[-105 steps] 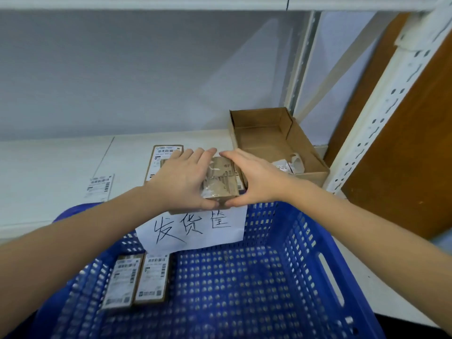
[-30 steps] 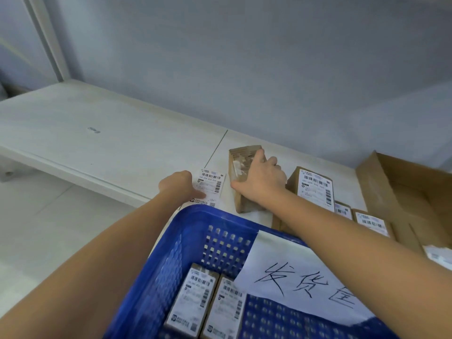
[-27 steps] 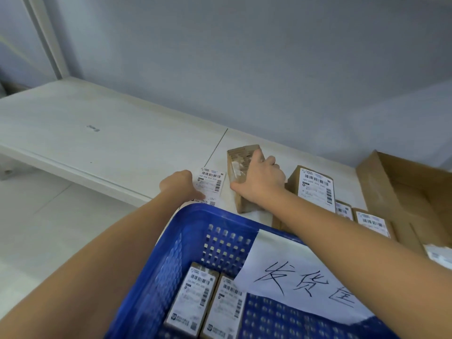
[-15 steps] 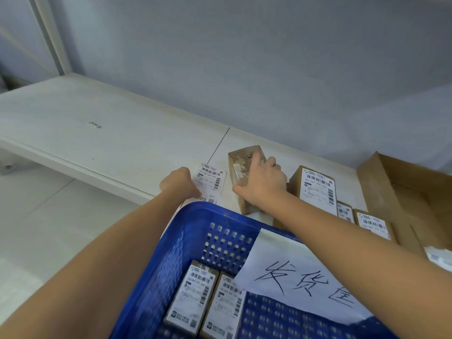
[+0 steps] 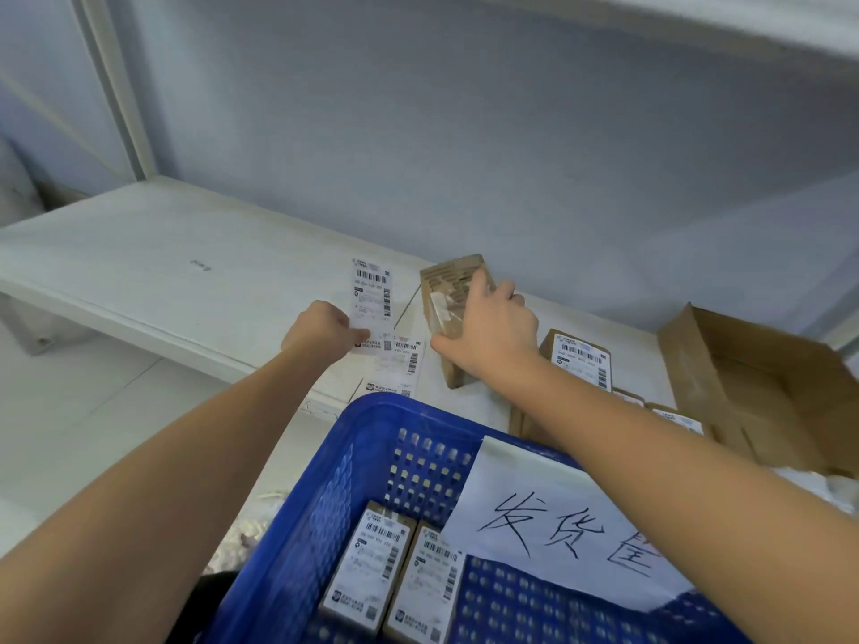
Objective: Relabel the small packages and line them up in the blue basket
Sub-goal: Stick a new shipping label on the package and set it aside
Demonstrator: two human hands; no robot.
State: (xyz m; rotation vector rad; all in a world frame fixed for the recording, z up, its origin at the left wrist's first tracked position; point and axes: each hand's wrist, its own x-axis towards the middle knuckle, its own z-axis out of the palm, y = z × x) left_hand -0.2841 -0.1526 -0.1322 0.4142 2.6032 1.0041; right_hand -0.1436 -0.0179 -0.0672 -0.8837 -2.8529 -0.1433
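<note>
My left hand point(image 5: 320, 331) pinches a white shipping label point(image 5: 371, 295) by its lower edge and holds it up above the shelf. My right hand point(image 5: 488, 325) grips a small brown package point(image 5: 448, 290) that has no label on its top, steadying it on the shelf. More label paper point(image 5: 399, 369) lies flat just below the lifted label. The blue basket point(image 5: 372, 462) sits at the front with two labelled packages point(image 5: 369, 564) side by side in its left end.
A paper sign with handwritten characters point(image 5: 562, 522) hangs on the basket's far wall. Labelled packages point(image 5: 581, 360) lie right of my right hand. An open cardboard box point(image 5: 762, 388) stands at the far right. The white shelf point(image 5: 162, 271) stretches left; a shelf post point(image 5: 116, 86) rises at the left.
My left hand has lifted a label off the sheet on the shelf and now holds it upright. My right hand stays on the unlabelled package.
</note>
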